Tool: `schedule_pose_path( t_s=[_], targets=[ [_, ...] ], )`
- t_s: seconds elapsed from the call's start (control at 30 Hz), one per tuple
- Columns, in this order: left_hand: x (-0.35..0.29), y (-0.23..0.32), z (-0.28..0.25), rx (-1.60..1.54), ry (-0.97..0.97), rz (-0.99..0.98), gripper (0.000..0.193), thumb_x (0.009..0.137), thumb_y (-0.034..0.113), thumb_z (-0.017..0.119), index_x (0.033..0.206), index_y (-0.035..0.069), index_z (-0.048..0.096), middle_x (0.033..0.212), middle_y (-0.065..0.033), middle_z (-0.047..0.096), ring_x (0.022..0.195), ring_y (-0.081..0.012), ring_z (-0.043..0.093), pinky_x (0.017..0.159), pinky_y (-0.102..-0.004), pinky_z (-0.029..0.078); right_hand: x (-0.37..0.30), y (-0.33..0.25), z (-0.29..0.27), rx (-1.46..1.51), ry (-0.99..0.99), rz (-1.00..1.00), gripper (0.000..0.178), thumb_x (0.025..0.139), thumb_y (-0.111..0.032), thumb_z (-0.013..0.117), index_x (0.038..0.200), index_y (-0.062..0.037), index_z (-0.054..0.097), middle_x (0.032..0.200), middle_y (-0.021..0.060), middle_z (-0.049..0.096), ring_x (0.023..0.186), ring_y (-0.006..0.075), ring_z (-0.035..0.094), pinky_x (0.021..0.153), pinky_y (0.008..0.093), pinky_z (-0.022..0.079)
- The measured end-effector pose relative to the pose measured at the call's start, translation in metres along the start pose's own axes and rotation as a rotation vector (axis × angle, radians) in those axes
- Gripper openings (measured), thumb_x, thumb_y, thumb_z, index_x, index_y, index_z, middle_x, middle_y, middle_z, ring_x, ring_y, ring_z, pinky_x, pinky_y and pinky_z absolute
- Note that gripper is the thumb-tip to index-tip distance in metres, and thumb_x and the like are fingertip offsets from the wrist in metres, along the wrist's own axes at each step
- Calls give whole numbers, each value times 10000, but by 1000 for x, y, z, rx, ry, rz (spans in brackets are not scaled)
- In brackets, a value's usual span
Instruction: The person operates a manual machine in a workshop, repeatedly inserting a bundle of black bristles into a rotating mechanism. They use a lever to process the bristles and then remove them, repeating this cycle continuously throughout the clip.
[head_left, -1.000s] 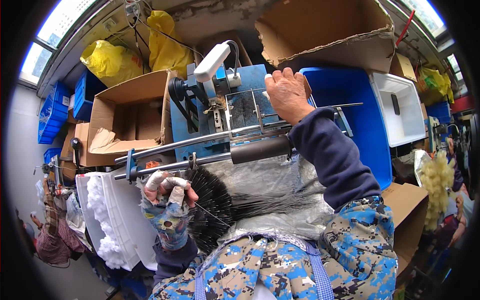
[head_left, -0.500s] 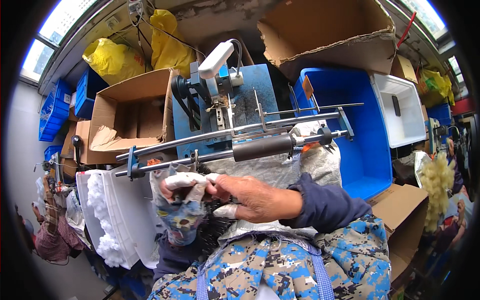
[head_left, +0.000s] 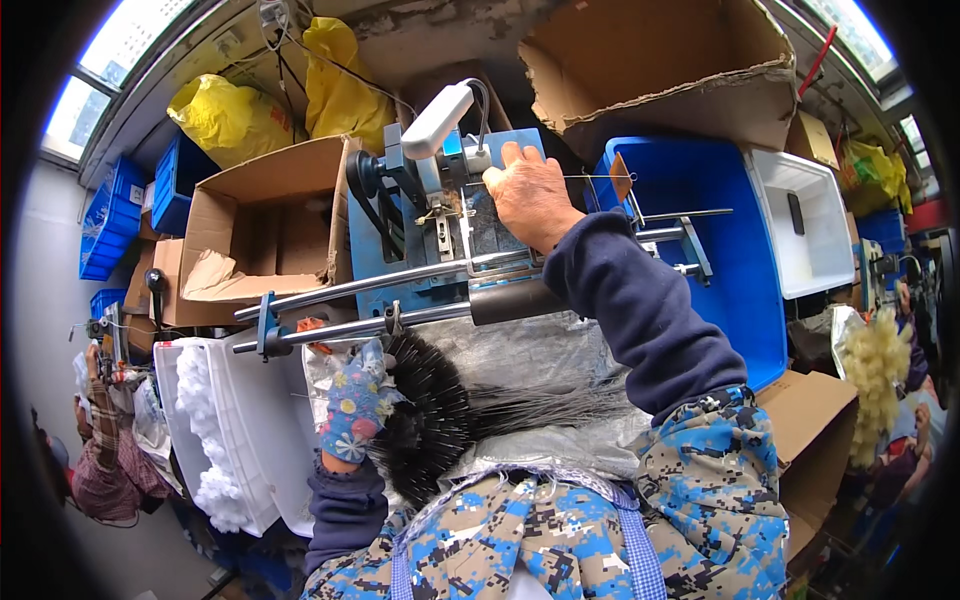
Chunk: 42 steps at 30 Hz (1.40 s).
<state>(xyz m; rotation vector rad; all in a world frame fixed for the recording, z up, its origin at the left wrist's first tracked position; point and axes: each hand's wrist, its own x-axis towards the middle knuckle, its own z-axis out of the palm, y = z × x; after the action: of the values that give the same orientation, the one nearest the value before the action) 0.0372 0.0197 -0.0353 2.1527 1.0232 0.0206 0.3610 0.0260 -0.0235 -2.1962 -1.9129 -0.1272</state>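
My left hand (head_left: 355, 400), in a blue flowered glove with pale-covered fingertips, is closed at the left edge of a bundle of black bristly brushes (head_left: 425, 420). Thin wire stems (head_left: 545, 405) fan out from the bundle to the right across my lap. Its fingers are partly hidden by the glove and bristles. Over the blue machine (head_left: 385, 265) reaches my right hand (head_left: 535, 195), its fingers pinched on a thin wire (head_left: 602, 177) that runs sideways. Below that hand lie two steel rails (head_left: 350, 290) and a dark roller (head_left: 510, 300).
An open cardboard box (head_left: 265, 235) stands left of the machine, a blue bin (head_left: 735, 260) right of it. White tubs (head_left: 235, 430) with fluffy white material sit at the left. A bigger carton (head_left: 660, 80) is behind. Other people (head_left: 120, 455) work at both sides.
My right hand has left my left hand and moved up and away to the machine, holding a thin wire. My left hand has turned and lowered slightly, uncovering the black brushes and stems.
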Motion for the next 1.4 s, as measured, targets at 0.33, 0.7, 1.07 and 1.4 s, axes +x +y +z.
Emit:
schedule_pose_path(
  t_s=[0.33, 0.7, 1.07, 1.4],
  targets=[
    [-5, 27, -13, 165, 257, 281, 527, 712, -83, 568, 1203, 89, 483, 917, -92, 574, 824, -231, 577, 701, -305, 477, 4, -5, 12, -46, -24, 8, 119, 747, -125, 522, 817, -89, 612, 916, 118, 535, 852, 256, 548, 695, 395, 408],
    [-32, 56, -60, -625, 740, 438, 539, 796, -36, 576, 1270, 109, 365, 822, -156, 599, 588, -166, 590, 461, -250, 497, 1, -3, 11, 0, -13, 19, 137, 747, -120, 522, 839, -84, 617, 922, 111, 561, 857, 257, 554, 699, 409, 407],
    [-20, 61, -34, -847, 618, 432, 567, 784, -70, 574, 1273, 124, 362, 827, -156, 602, 573, -185, 590, 405, -227, 458, 4, -4, 22, 37, 14, -7, 123, 742, -148, 525, 802, -105, 623, 914, 97, 569, 836, 263, 538, 678, 412, 386],
    [-19, 67, -26, -948, 572, 389, 522, 788, -86, 560, 1246, 97, 389, 829, -161, 603, 593, -182, 597, 421, -226, 468, -3, 7, 22, 76, 80, 52, 193, 752, -203, 534, 857, -76, 633, 1015, 135, 533, 969, 309, 476, 813, 482, 328]
  ],
)
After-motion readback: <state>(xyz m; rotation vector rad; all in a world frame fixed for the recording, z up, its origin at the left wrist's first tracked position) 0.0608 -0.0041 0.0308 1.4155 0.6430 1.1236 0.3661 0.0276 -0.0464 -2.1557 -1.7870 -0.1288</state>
